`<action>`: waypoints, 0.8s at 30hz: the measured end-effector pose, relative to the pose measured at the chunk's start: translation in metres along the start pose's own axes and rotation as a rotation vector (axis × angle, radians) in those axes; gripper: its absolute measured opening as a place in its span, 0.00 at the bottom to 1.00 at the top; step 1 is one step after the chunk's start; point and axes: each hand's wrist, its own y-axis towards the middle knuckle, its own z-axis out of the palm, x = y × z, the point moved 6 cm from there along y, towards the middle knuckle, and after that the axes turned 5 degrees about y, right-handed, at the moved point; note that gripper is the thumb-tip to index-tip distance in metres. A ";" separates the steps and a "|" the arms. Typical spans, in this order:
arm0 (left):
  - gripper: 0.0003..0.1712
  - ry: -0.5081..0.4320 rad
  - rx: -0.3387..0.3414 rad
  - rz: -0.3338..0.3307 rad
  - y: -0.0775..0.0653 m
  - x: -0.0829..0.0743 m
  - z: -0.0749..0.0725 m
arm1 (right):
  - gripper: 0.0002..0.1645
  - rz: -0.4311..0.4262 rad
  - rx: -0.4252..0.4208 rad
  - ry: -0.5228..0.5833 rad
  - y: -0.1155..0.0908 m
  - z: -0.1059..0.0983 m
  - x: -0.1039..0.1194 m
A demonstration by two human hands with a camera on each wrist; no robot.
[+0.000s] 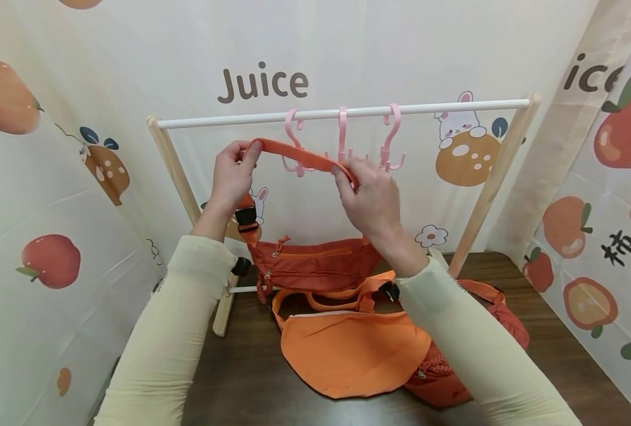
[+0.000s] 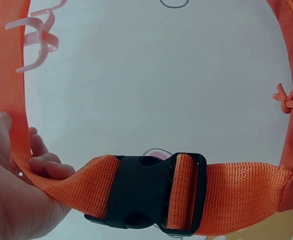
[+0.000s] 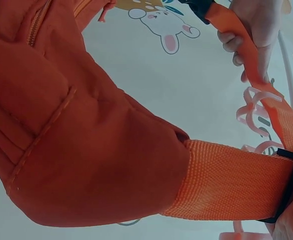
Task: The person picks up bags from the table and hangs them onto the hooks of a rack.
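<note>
A red-orange waist bag (image 1: 315, 263) hangs from its orange strap (image 1: 294, 152), which both hands hold up in front of the rack. The left hand (image 1: 233, 171) pinches the strap between thumb and fingers at its upper left bend. At the right bend the right hand (image 1: 371, 195) grips it, beside a black slider (image 3: 286, 185) on the webbing. A black buckle (image 2: 144, 192), fastened, sits on the strap below the left hand. Three pink hooks (image 1: 343, 133) hang on the white rail (image 1: 214, 120), just behind the raised strap.
On the dark wooden table (image 1: 246, 378) lies a bright orange waist bag (image 1: 355, 352), its strap bunched behind it. Another red bag (image 1: 443, 378) lies to its right, partly hidden by the right sleeve. Wooden posts (image 1: 493, 183) support the rail, with a printed curtain (image 1: 400, 53) behind.
</note>
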 end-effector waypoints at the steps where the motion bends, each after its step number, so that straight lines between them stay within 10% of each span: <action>1: 0.29 -0.001 0.002 -0.006 0.000 0.002 0.001 | 0.16 0.001 0.005 -0.006 -0.001 0.001 0.000; 24: 0.27 0.086 0.029 -0.032 -0.017 0.043 0.003 | 0.15 0.187 0.230 -0.073 -0.025 0.049 -0.047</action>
